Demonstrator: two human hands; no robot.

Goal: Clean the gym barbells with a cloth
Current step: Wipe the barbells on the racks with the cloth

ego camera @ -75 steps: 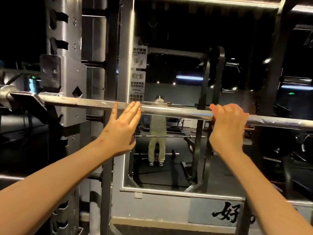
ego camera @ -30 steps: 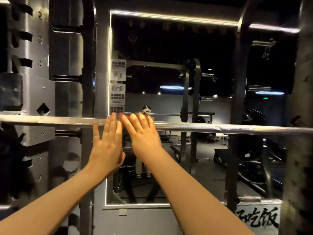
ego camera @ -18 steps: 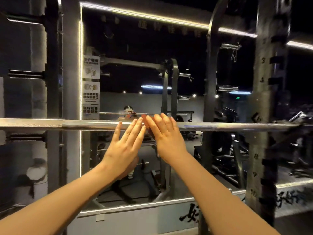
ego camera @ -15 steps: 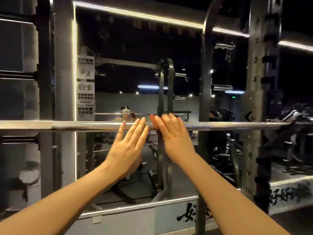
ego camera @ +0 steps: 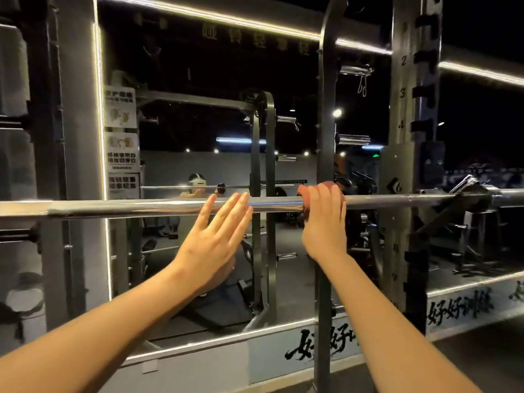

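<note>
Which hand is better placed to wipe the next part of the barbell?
Probably the right. The right hand grips the reddish cloth around the barbell; the left hand only rests straight fingers on it, without cloth.

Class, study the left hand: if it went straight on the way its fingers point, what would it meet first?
The barbell: the left hand has its fingertips overlapping the bar, though actual contact is unclear.

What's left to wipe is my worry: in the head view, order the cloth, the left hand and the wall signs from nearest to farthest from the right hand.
1. cloth: in the grip of the right hand, on the bar.
2. left hand: beside it, leftward along the bar.
3. wall signs: far left, behind the bar.
</note>
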